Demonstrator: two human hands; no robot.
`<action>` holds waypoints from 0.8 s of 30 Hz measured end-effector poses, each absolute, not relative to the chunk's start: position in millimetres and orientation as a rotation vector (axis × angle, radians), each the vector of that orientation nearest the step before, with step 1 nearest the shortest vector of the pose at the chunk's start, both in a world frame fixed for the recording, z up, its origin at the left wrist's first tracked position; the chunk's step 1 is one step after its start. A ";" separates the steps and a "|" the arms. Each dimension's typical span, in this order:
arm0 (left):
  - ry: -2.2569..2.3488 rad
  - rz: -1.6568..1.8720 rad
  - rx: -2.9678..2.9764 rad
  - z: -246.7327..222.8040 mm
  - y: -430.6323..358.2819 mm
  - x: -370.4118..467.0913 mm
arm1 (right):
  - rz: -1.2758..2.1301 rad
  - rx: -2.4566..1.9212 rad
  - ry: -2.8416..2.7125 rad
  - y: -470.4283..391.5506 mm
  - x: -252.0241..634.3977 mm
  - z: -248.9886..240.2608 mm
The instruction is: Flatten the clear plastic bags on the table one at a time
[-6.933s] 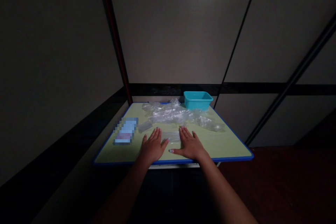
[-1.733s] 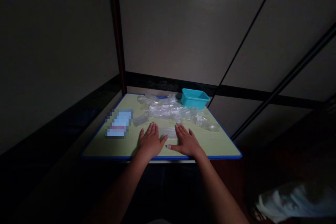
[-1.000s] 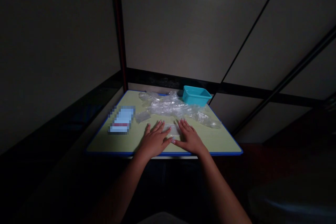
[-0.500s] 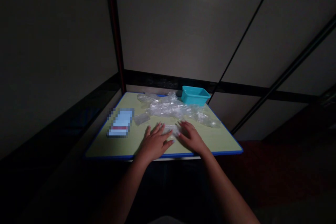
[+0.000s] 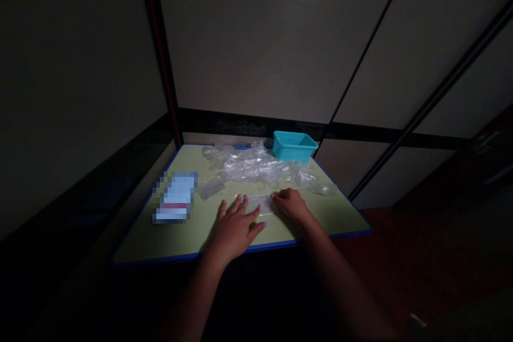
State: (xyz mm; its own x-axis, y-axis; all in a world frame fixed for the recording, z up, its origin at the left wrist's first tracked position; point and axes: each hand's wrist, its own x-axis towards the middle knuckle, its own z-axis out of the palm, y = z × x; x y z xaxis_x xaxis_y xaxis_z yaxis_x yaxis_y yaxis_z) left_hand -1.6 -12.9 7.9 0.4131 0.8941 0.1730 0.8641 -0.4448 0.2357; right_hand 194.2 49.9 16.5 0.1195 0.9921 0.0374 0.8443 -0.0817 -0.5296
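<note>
A small clear plastic bag (image 5: pixel 258 204) lies flat on the table between my hands. My left hand (image 5: pixel 234 226) rests on its left end, fingers spread and palm down. At the bag's right end, the fingers of my right hand (image 5: pixel 290 204) are drawn together in a pinch on its edge. Beyond them spreads a loose pile of crumpled clear plastic bags (image 5: pixel 252 166). To the left of the pile is a small folded piece of clear plastic (image 5: pixel 211 188).
A turquoise plastic basket (image 5: pixel 294 148) stands at the table's back right corner. On the left lies a phone-like flat object (image 5: pixel 175 197), blurred out. The pale green table (image 5: pixel 156 240) has a blue edge and stands against wall panels (image 5: pixel 248 43).
My right hand has gone from spread fingers to a pinch at the bag's right end. My left hand stays spread on the bag. The view has shifted slightly.
</note>
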 end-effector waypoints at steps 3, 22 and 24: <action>1.607 0.422 2.544 8.9 -13.9 -1.5 | 0.496 -1.962 -1.748 52.9 188.4 14.6; 1.635 0.466 2.513 4.0 -14.0 -1.9 | 0.441 -2.139 -1.762 57.4 176.9 21.2; 1.629 0.463 2.503 4.8 -14.2 -2.0 | 0.454 -2.135 -1.757 57.8 173.1 22.4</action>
State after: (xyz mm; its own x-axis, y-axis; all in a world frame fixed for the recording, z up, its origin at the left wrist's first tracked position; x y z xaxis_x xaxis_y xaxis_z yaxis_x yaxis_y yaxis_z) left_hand -2.0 -14.2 4.8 0.3741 0.9079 0.1889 0.8714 -0.4139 0.2634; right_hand 173.1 57.8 22.4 0.1853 0.9822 -0.0312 0.8744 -0.1793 -0.4509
